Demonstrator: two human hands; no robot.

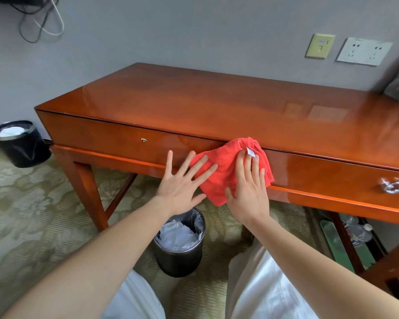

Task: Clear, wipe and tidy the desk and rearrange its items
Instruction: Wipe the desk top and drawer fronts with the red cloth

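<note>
- Red cloth (226, 171): bunched against the front panel of the desk (217, 100), its upper edge lapping the desk's front top edge; a small white tag shows near its top.
- Desk: glossy reddish-brown wood, standing against a grey wall.
- Right hand (249, 192): laid flat on the cloth with fingers straight, pressing it to the desk's front panel.
- Left hand (182, 183): fingers straight and spread, grasping nothing; some fingertips rest on the cloth's left edge, before the desk's front.
- Dark round bin (180, 245): lined with a clear bag and holding white paper, on the patterned carpet below the desk's front edge, beneath the hands.
- Second bin (21, 143): on the floor beside the desk's left end.
- Metal ring handle (393, 185): on the right part of the desk's front; a small brass knob (143, 140) sits on the left part.
- White socket plate (364, 51) and yellowish plate (319, 46): on the wall above the desk's back right.
</note>
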